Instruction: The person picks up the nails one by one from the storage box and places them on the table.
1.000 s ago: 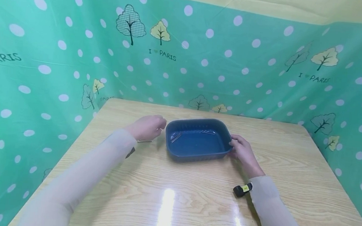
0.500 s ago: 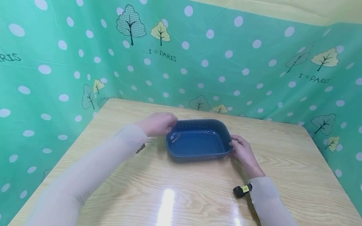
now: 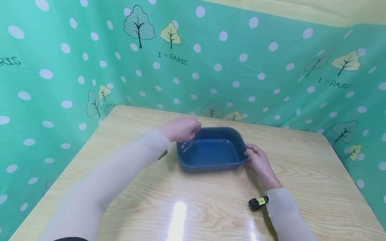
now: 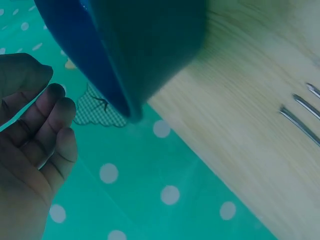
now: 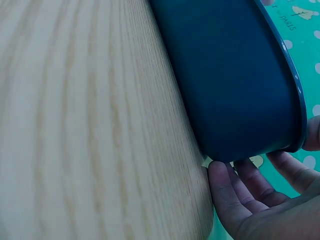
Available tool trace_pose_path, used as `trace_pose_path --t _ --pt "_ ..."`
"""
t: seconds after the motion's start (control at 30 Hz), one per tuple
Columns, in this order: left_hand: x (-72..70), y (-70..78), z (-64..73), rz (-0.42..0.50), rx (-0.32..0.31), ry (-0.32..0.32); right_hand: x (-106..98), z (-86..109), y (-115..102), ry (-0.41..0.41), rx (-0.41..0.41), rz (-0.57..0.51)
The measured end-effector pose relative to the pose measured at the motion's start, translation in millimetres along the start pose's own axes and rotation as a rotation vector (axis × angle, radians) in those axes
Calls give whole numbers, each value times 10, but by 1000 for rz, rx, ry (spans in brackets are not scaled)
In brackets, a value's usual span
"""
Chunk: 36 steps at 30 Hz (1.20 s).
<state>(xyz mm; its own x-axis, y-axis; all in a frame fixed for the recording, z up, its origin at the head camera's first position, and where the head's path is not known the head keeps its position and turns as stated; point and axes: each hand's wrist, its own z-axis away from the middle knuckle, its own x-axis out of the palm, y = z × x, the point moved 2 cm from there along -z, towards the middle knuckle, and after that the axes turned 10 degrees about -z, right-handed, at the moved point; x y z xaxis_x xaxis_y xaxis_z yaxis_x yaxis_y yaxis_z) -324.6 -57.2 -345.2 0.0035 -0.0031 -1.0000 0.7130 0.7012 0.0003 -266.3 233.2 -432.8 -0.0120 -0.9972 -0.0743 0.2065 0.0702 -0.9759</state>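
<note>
A blue plastic basket (image 3: 209,167) sits on the table, with thin metal rods (image 3: 187,147) at its inner left and more near its back right. My left hand (image 3: 183,129) hovers over the basket's left rim. Its fingers are bent with the thumb close to the fingertips in the left wrist view; whether something small is between them is hidden. At the basket's right end my right hand (image 3: 259,161) grips the wall, thumb at the rim and fingers against the outside. Loose metal rods (image 4: 300,125) lie on the table in the left wrist view.
The light wooden table (image 3: 206,205) carries bright glare streaks at the front. Green dotted cloth (image 3: 216,80) hangs behind and along both sides. A black wrist camera (image 3: 256,204) is strapped below my right hand.
My left hand has moved right from beside the rods on the table to above the basket's left rim. My right hand and the basket have stayed in place.
</note>
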Motion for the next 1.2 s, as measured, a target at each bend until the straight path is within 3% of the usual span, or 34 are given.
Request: trace_pose_path --t 0.2,0.6,1.2 --pt "-7 89 -146 -43 41 12 -6 -6 2 5 -10 -1" --pt "54 186 -380 -63 33 -1 5 18 -22 9 -9 1" --pt "164 438 -703 0 68 -38 2 26 -25 17 13 -5"
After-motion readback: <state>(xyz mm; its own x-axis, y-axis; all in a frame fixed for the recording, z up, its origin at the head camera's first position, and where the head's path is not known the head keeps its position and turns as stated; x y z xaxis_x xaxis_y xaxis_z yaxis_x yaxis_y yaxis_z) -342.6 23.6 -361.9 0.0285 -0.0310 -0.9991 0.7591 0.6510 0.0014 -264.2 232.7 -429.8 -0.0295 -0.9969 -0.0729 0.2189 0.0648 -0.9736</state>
